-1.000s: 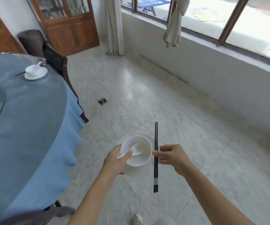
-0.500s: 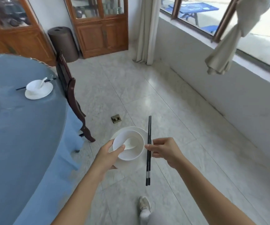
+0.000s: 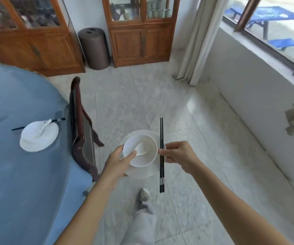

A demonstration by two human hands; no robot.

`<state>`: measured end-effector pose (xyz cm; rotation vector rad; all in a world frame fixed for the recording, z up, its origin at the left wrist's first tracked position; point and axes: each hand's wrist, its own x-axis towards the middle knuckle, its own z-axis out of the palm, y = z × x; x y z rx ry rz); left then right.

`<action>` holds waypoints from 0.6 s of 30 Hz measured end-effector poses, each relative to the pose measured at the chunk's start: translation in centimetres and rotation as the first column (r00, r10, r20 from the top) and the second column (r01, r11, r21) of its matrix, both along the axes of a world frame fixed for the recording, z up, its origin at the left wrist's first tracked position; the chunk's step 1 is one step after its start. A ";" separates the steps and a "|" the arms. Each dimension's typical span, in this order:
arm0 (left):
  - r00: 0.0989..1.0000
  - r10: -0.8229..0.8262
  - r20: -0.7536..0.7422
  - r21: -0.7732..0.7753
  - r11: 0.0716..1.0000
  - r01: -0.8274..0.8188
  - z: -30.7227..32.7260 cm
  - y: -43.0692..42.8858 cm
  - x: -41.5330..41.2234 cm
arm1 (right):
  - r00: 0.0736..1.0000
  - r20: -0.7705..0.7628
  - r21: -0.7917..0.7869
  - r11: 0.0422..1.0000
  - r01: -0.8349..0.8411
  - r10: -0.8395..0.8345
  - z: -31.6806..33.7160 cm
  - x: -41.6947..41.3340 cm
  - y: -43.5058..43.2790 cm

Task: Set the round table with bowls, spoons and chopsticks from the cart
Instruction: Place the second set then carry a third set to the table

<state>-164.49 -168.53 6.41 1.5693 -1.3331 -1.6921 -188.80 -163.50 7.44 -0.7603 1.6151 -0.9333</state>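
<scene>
My left hand (image 3: 120,162) grips a white bowl (image 3: 146,160) stacked on a white plate (image 3: 142,173), thumb over the bowl's rim; a white spoon (image 3: 141,149) lies inside the bowl. My right hand (image 3: 177,154) pinches a pair of black chopsticks (image 3: 161,137) upright, just right of the bowl. Both are held over the floor, right of the round table (image 3: 10,174) with its blue cloth. On the table sits another white setting (image 3: 39,136) with a spoon and black chopsticks behind it.
A dark wooden chair (image 3: 80,131) stands at the table's edge between me and the placed setting. Wooden cabinets (image 3: 140,30) and a dark round bin (image 3: 94,48) line the far wall. Curtain (image 3: 194,41) and window wall are on the right. My foot (image 3: 144,196) steps forward on the tiled floor.
The view has turned left and moved forward along the table; the chair and placed setting are closer. Both hands keep the same hold on bowl, plate and chopsticks.
</scene>
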 end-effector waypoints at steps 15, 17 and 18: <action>0.971 0.233 0.063 -0.058 0.972 -0.229 1.9 -39.7 -8.2 | 0.970 -0.024 -0.024 0.970 -0.243 0.242 1.1 -8.3 -45.7; 0.957 0.287 0.049 -0.067 0.957 -0.283 1.8 -45.0 -8.9 | 0.960 -0.018 -0.032 0.959 -0.280 0.280 0.6 -8.7 -52.6; 0.950 0.310 0.036 -0.070 0.949 -0.307 1.7 -47.8 -9.1 | 0.950 -0.015 -0.042 0.950 -0.311 0.311 0.5 -8.8 -56.0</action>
